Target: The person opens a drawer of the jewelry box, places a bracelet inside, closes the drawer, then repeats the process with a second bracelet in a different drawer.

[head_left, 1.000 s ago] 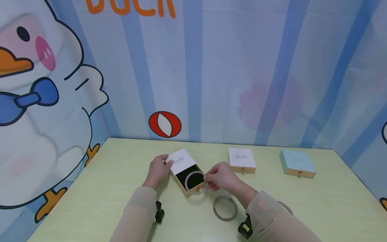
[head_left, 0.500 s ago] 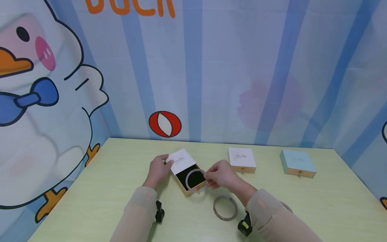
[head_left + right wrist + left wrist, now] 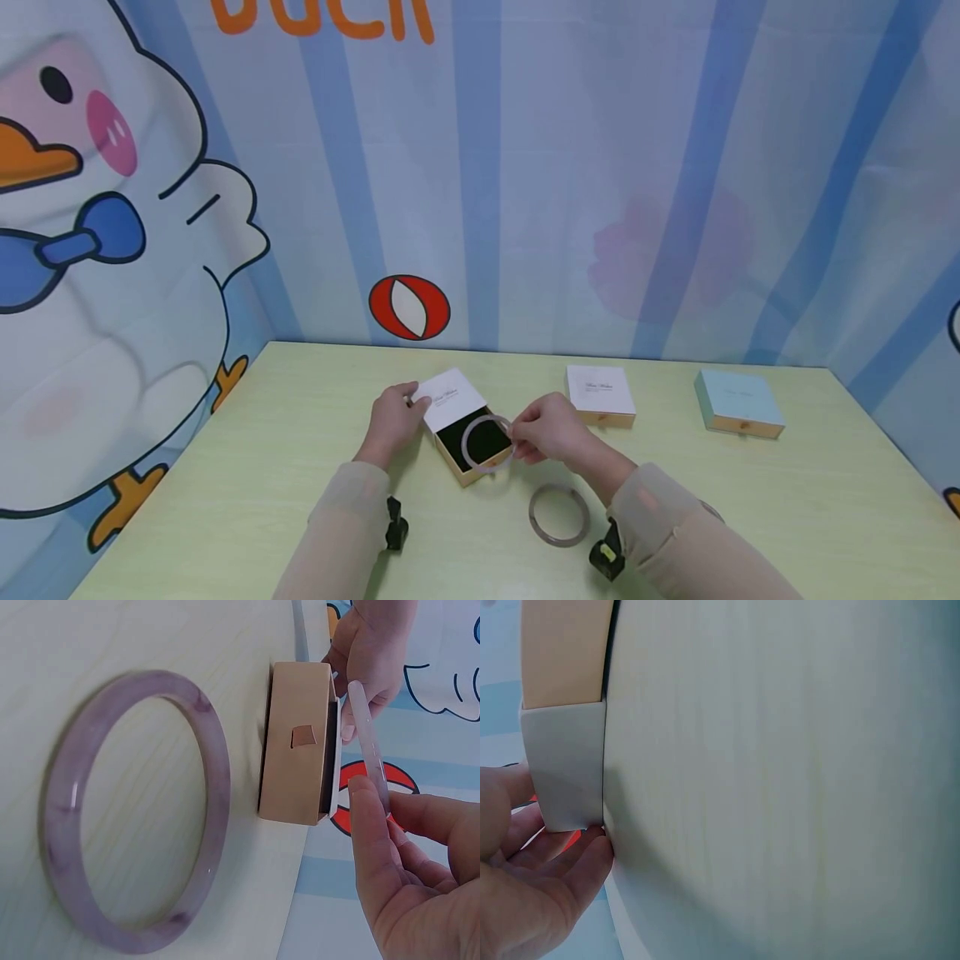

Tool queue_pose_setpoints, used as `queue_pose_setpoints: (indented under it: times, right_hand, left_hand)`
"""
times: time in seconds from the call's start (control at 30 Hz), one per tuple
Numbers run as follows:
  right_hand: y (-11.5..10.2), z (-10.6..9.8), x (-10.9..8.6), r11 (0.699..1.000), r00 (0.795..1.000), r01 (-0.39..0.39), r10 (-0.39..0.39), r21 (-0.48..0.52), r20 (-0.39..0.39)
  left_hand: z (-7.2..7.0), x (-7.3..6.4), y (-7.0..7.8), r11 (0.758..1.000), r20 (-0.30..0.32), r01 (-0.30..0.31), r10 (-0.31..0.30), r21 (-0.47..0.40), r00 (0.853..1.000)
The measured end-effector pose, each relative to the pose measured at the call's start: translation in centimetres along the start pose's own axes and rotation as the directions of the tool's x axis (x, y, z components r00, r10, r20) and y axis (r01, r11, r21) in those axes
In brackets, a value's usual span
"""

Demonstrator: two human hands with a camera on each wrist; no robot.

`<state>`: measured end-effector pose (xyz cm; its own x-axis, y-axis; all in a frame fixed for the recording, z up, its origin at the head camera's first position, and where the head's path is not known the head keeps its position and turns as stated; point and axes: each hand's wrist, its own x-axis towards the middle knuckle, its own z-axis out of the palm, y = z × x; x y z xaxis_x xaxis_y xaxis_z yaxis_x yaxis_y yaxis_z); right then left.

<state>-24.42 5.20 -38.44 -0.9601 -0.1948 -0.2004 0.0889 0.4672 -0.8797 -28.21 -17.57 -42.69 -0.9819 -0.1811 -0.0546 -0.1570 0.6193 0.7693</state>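
Observation:
My right hand [image 3: 551, 429] pinches a pale lilac bangle [image 3: 368, 735] between thumb and fingers at its right side. In the head view the bangle overlaps the dark-lined drawer of a white gift box [image 3: 452, 398]; in the right wrist view it shows edge-on above the box. The drawer [image 3: 298, 742], tan with a small pull tab, is slid partly out toward the front. My left hand [image 3: 393, 421] grips the far left end of the white sleeve, thumb on top, fingers behind it [image 3: 566, 769]. The box rests on the table.
Another mottled lilac bangle [image 3: 558, 517] lies flat in front of the right hand. Part of a further bangle [image 3: 711, 510] shows behind the right sleeve. A second white box [image 3: 600, 392] and a light blue box [image 3: 738, 400] stand along the back, both with drawers pushed in.
The right hand has lifted slightly up and back with the bangle, whose near edge has risen from in front of the drawer. The left hand and box have stayed put.

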Motion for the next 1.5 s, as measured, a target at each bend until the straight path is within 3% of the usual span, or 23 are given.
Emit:
queue_pose_setpoints:
  times: [0.63,1.5]
  right_hand:
    - [-0.5,-0.2,0.1,1.0,1.0,-0.006,0.006,-0.014,0.029]
    - [-0.7,0.4,1.1,0.998,1.0,-0.006,0.005,-0.057,-0.02]
  left_hand:
    - [0.0,0.0,0.0,1.0,0.0,-0.004,0.004,0.009,1.0]
    - [0.1,0.1,-0.1,1.0,-0.006,-0.003,0.003,0.009,1.0]
